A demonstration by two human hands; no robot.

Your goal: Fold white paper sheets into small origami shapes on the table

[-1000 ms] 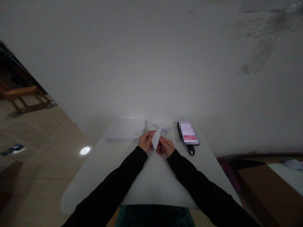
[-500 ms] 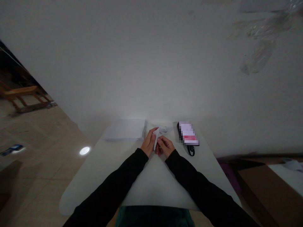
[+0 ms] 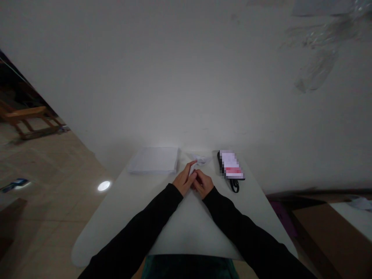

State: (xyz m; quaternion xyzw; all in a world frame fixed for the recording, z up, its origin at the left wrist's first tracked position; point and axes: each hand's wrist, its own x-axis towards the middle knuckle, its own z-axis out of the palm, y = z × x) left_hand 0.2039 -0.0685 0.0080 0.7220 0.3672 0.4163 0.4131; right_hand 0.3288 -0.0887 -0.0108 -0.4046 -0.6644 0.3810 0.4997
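A small piece of folded white paper (image 3: 192, 168) is held up between my two hands over the white table. My left hand (image 3: 183, 180) is closed round its left side, with the thumb reaching across toward the right fingers. Against its right, lower edge, my right hand (image 3: 204, 183) pinches with bent fingers. Most of the paper is hidden by the fingers. Just beyond my hands lies another folded white paper piece (image 3: 201, 159); its exact shape is too small to make out.
A stack of white paper (image 3: 154, 159) lies at the table's back left. At the back right is a phone-like device (image 3: 231, 164) with a blurred screen and a black cord loop (image 3: 234, 186). The wall (image 3: 186, 85) rises behind the table (image 3: 186, 232). A cardboard box (image 3: 328, 228) stands at right.
The paper has tilted and sunk lower between my fingers, so less of it shows. My left thumb has come across to meet my right fingers, and the hands are closer together.
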